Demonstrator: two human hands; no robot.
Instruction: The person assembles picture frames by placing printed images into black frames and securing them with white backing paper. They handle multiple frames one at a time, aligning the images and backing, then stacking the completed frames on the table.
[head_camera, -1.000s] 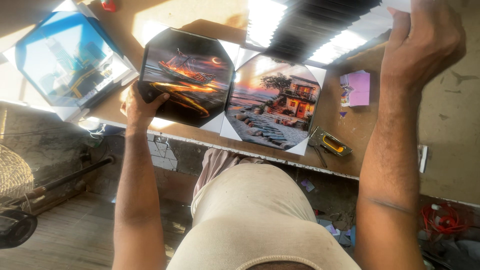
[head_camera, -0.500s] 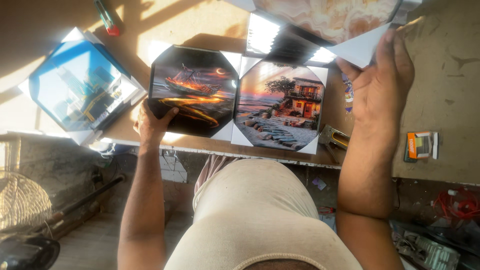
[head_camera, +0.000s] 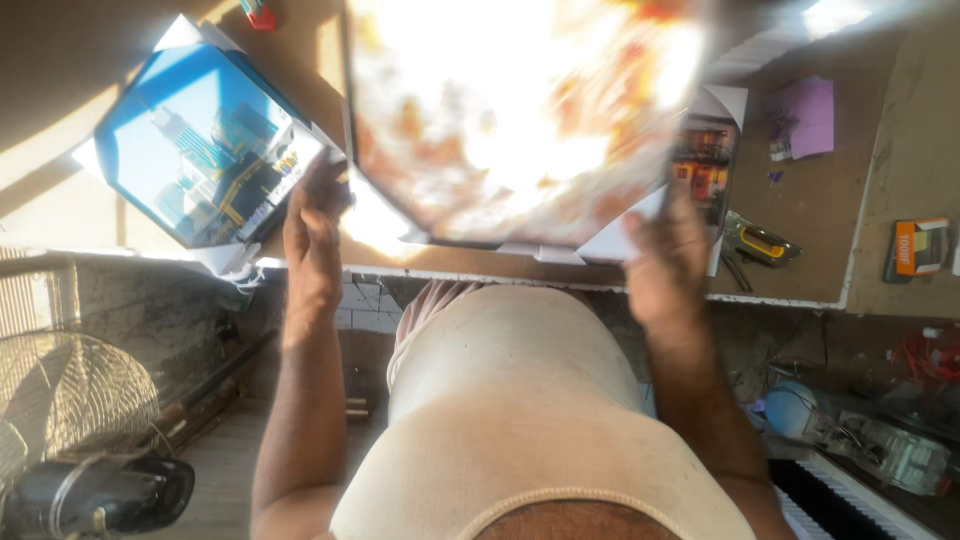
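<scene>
Picture in hand: an eight-sided picture (head_camera: 520, 120), glossy and washed out by glare, with orange and red patches showing through; blurred, so its scene cannot be read.
Where it is: held above the workbench (head_camera: 800, 250), in the upper middle of the view, covering most of the other picture (head_camera: 705, 165) that lies on the bench beneath it.
Facing: printed face toward the camera, one flat side nearest the person's body.
Long axis: about as wide as it is tall; no clear long axis can be told, and its top runs out of view.
Left hand (head_camera: 312, 245): raised from a straight forearm, fingers closed on the picture's lower left slanted side, near the corner of the blue picture.
Right hand (head_camera: 668, 260): raised the same way, back of the hand to the camera, fingers closed on the lower right slanted side.
Arms: both reach forward from either side of the person's body, roughly parallel.
Blue picture (head_camera: 205, 150): a city scene, lying tilted on the bench to the left, partly over the bench edge.
Stapler (head_camera: 760, 243): black and yellow, on the bench just right of the right hand.
Purple card (head_camera: 812, 115): farther back on the right.
Orange box (head_camera: 918, 248): at the far right.
Fan (head_camera: 70, 400): wire-guarded, low on the left, below the bench.
</scene>
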